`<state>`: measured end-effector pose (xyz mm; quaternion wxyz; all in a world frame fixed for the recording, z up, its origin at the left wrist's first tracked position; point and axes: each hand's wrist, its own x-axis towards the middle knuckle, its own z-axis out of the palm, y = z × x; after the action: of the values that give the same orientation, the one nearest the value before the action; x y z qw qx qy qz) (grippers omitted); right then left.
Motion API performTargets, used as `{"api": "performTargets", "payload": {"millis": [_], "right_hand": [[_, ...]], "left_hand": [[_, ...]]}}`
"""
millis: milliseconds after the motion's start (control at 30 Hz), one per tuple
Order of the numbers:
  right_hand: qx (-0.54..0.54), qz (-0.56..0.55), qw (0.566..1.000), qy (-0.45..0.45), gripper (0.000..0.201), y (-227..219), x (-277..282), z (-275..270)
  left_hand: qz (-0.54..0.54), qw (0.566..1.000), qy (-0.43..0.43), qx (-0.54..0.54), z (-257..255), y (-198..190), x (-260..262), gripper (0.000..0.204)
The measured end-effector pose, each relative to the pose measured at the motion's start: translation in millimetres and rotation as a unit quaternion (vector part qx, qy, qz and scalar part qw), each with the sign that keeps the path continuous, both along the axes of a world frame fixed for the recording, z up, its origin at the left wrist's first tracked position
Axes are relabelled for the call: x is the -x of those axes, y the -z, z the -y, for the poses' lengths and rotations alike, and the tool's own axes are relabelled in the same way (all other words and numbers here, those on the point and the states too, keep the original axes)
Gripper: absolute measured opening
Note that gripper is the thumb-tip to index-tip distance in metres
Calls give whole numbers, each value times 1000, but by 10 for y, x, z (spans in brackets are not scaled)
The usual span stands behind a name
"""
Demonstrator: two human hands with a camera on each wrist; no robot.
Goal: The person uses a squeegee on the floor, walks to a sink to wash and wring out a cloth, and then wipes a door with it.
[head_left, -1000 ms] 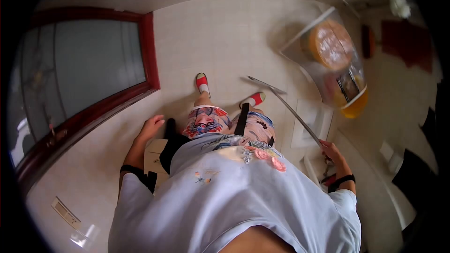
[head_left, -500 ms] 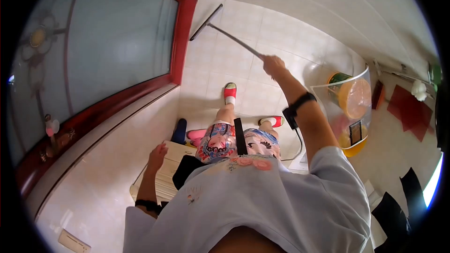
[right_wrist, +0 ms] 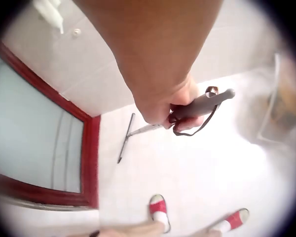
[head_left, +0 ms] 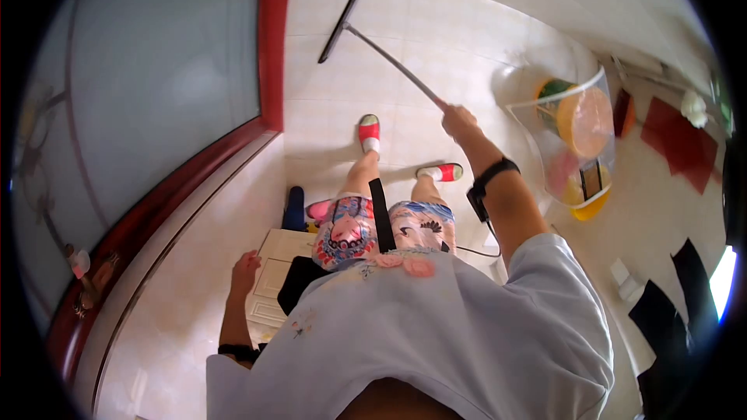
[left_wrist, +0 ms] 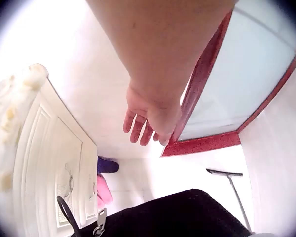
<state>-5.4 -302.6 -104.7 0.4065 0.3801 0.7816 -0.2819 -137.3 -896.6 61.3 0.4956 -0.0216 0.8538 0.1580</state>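
In the head view my right hand (head_left: 461, 122) grips the handle of a long squeegee (head_left: 397, 64). Its dark blade (head_left: 339, 27) lies over the pale tiled floor near the red door frame. The right wrist view shows the grey handle end (right_wrist: 207, 104) with a brown cord loop sticking out past my curled fingers. My left hand (head_left: 246, 271) hangs at my side beside a cream cabinet (head_left: 272, 280), holding nothing. Its fingers (left_wrist: 137, 129) hang loose and spread in the left wrist view.
A red-framed glass door (head_left: 171, 47) stands on the left. To the right a clear bag (head_left: 529, 132) surrounds a yellow-lidded bucket (head_left: 589, 120). My feet wear red slippers (head_left: 369, 134). Blue and pink slippers (head_left: 294, 208) lie by the cabinet. A black bag (left_wrist: 172, 217) hangs at my waist.
My right hand has swung the squeegee from my right side forward and leftward, its blade now by the door frame. The left hand still hangs at my side. The view has turned.
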Motion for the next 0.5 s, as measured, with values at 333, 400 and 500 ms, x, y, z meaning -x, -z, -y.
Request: {"api": "performTargets", "payload": {"millis": [333,400,500], "right_hand": [[-58,180,981,50,62,-908,-4245,568],[-41,239,967,84,62,-1133,-5033,644],[-55,306,940,138,58,-1383,-6196,840]], "left_hand": [[3,986,163,-16,-1054,186,607,31],[0,983,183,-23,-1450,26,512,31],[0,967,253,-16,-1902,-127,296,33]]}}
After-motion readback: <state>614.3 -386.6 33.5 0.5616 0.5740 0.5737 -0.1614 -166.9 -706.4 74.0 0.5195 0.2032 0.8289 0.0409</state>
